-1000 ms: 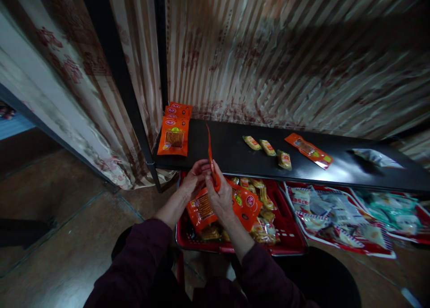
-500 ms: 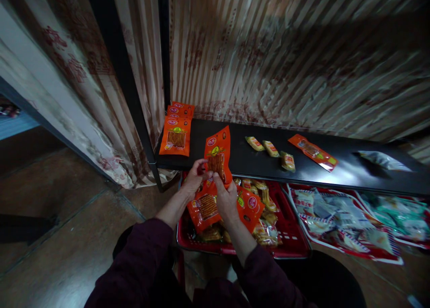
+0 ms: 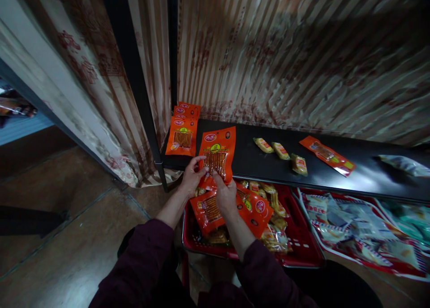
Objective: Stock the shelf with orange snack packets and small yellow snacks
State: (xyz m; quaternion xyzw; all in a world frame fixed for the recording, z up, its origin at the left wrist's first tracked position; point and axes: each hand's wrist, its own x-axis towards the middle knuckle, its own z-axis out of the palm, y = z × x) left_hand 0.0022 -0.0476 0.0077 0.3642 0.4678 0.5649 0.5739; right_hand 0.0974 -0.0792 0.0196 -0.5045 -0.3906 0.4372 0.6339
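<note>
Between my two hands is an orange snack packet (image 3: 218,151) with brown sticks showing through its clear window. My left hand (image 3: 193,177) grips its lower left side, and my right hand (image 3: 225,195) grips its lower right, thumbs on the front. The packet is held face up over the front edge of the black shelf (image 3: 243,153). Below, more orange packets (image 3: 255,209) lie on top of small wrapped snacks in a red basket (image 3: 304,236). To the left, a row of overlapping orange packets (image 3: 182,137) rests at the shelf's end.
Several small yellow-wrapped snacks (image 3: 281,151) and a long orange packet (image 3: 327,155) lie along the shelf, with a silvery packet (image 3: 405,164) further right. A second basket of white packets (image 3: 358,223) stands on the floor. A black upright post (image 3: 134,66) and striped curtain (image 3: 262,53) bound the shelf.
The packet in my hands has turned from a slanted, bent pose to flatter and facing me. My view has shifted slightly left, so the shelf things appear further right.
</note>
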